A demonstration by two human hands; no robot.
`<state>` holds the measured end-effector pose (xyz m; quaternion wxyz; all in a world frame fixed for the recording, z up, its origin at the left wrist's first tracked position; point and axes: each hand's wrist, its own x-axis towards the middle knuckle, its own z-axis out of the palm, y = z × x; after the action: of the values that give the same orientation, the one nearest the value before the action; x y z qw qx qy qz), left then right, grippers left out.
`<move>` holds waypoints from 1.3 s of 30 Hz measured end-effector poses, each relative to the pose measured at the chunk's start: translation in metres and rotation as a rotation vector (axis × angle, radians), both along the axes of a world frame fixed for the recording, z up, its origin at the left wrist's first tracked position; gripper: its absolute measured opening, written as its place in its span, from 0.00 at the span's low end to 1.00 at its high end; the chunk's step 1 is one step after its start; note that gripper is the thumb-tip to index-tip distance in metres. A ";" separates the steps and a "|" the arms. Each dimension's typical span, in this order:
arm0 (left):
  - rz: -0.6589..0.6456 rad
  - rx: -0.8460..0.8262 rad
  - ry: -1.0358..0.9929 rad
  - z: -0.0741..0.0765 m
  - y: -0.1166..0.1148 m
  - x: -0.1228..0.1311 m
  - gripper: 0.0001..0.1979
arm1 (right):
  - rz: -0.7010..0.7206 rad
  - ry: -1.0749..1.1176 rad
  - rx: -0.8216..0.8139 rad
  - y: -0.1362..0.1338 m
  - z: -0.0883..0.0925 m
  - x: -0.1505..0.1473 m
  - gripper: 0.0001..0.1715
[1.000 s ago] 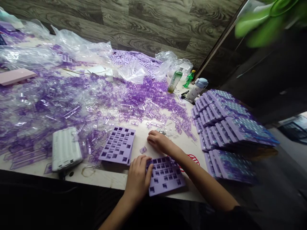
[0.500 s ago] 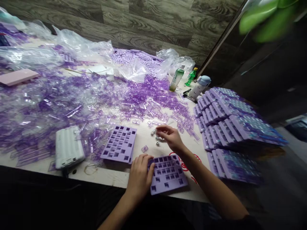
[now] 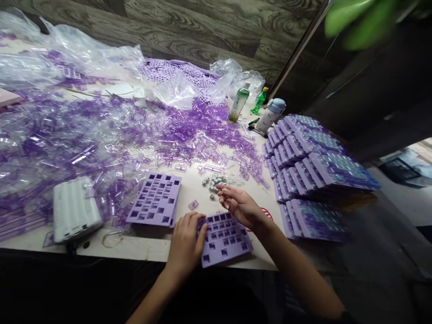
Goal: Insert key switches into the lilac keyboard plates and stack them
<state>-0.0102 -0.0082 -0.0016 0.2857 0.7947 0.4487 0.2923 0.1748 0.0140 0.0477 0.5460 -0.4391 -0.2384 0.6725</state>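
- We work at a white table [image 3: 141, 243] strewn with purple plastic pieces [image 3: 111, 135].
- Our left hand [image 3: 185, 238] lies on a lilac keyboard plate [image 3: 227, 240].
- Our right hand [image 3: 239, 207], apart, has moved to loose switches [image 3: 212, 182]; we cannot tell if it holds one.

A blue-lidded tumbler [image 3: 271, 117] (speckled white) stands near a green bottle [image 3: 239, 104].

Your head camera looks forward and down from your own head, close above the table [image 3: 135, 246]. Your left hand [image 3: 185, 243] and right hand [image 3: 240, 207] sit at 6 o'clock, stacked keyboard plates [image 3: 310, 166] at 3, a wood-grain surface [image 3: 189, 27] at 12, and blurred green leaves [image 3: 357, 20] at 1.
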 end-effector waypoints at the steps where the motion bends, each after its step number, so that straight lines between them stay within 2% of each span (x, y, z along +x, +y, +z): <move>1: 0.001 -0.002 0.001 0.000 0.000 0.000 0.09 | 0.034 -0.070 0.025 -0.004 -0.002 0.000 0.17; 3: 0.002 -0.003 -0.004 0.000 0.000 0.000 0.09 | 0.099 -0.252 0.095 -0.011 -0.005 -0.001 0.18; 6: 0.003 -0.001 -0.014 0.000 -0.001 0.000 0.10 | 0.191 -0.577 0.245 -0.021 -0.009 -0.004 0.12; 10: 0.008 -0.003 -0.024 0.000 -0.001 -0.001 0.10 | 0.190 -1.027 0.555 -0.030 -0.017 -0.007 0.09; 13: 0.019 -0.016 -0.027 -0.001 0.000 -0.001 0.10 | 0.216 -1.186 0.750 -0.032 -0.027 -0.007 0.12; 16: 0.025 -0.023 -0.027 -0.002 0.000 -0.001 0.09 | 0.352 -1.323 0.812 -0.033 -0.034 -0.006 0.16; 19: 0.022 -0.025 -0.028 -0.002 -0.001 -0.001 0.10 | 0.472 -1.510 0.770 -0.035 -0.033 -0.004 0.15; 23: 0.024 -0.021 -0.033 -0.002 -0.001 -0.001 0.10 | 0.516 -1.475 0.695 -0.035 -0.026 0.001 0.16; 31: 0.031 -0.003 -0.027 -0.001 -0.001 -0.001 0.10 | 0.427 -1.302 0.572 -0.031 -0.021 -0.001 0.07; 39: 0.038 0.005 -0.026 0.000 -0.001 0.000 0.10 | 0.396 -1.285 0.424 -0.031 -0.014 -0.008 0.11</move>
<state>-0.0105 -0.0092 -0.0013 0.2836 0.7829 0.4594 0.3092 0.1664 -0.0170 0.0335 0.2382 -0.5818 -0.7149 0.3059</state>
